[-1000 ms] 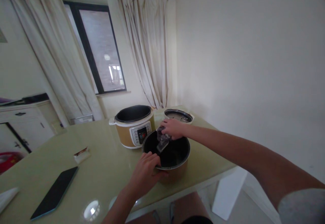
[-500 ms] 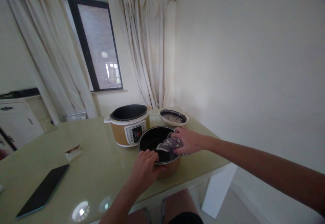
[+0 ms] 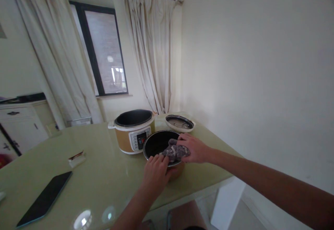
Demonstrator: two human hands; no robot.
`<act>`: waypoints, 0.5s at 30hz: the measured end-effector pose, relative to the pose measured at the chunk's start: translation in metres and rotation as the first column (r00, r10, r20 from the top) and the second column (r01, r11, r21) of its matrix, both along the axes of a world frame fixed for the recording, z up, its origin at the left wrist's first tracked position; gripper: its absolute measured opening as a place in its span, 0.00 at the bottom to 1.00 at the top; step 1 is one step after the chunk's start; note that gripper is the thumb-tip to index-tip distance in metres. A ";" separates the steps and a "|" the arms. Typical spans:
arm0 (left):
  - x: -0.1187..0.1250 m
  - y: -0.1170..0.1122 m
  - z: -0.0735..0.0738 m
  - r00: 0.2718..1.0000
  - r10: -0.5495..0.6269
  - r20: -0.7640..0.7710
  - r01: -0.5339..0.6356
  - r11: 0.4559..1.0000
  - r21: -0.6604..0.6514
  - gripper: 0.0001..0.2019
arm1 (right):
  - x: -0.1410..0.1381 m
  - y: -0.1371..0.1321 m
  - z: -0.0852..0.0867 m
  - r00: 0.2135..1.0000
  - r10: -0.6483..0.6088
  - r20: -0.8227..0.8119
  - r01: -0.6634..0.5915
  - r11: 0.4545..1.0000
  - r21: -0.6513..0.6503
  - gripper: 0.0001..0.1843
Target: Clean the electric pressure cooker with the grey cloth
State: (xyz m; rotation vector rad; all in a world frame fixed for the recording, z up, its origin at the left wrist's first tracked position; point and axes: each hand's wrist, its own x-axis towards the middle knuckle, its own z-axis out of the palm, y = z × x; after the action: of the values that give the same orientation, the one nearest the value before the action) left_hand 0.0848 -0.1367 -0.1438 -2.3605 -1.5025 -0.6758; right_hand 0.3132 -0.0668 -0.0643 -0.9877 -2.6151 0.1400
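A dark inner pot with a golden outside stands on the pale green table, just in front of the electric cooker body. My left hand is closed on the pot's near rim. My right hand presses a grey patterned cloth against the pot's inside at its right rim, fingers wrapped over the cloth. The cooker's lid lies upside down behind the pot.
A dark phone lies on the table at the near left, and a small wrapped packet farther back. A white cabinet stands at the left. Curtains and a window fill the back wall. The table's right edge is close to the pot.
My right hand has carried the cloth from the pot's far side round to its right near rim. My left hand has stayed on the near rim.
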 end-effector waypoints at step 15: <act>-0.016 0.007 0.003 0.990 -0.138 0.035 0.139 0.990 -0.034 0.14 | -0.111 0.087 -0.024 0.974 0.018 0.225 0.048 0.957 -0.285 0.13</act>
State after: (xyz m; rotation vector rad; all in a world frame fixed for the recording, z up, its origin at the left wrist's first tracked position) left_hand 0.0684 -0.1299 -0.1410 -2.5112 -1.3848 -0.7278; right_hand 0.2023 0.0204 -0.0881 -1.1820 -2.8486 0.4426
